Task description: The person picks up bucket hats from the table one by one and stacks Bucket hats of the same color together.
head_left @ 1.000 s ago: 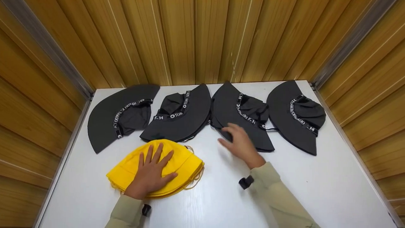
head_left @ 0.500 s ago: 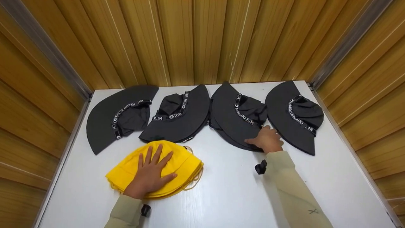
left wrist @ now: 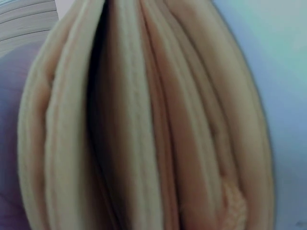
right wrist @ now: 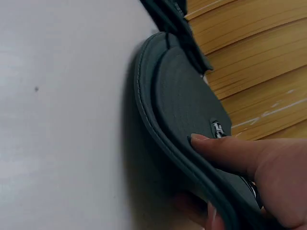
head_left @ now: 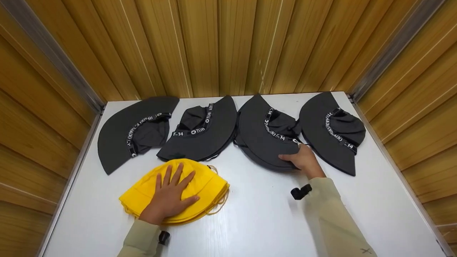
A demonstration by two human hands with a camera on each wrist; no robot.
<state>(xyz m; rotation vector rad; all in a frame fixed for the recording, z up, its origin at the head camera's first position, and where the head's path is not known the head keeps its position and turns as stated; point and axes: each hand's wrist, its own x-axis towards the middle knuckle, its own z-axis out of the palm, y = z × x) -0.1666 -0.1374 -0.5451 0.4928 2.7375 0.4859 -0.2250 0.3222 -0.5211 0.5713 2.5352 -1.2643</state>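
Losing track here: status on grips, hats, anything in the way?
Left grip spread on yellow hats. Right grip pinching brim of third dark hat from left. Rightmost dark hat close beside.

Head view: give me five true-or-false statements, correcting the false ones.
1. The left hand rests spread on the yellow hat stack. True.
2. The right hand grips the rightmost dark hat. False: the right hand grips the dark hat second from right.
3. White lettering shows on that hat. True.
4. The yellow hat stack lies beyond the dark hats. False: it lies in front of them.
5. The table is black. False: the table is white.
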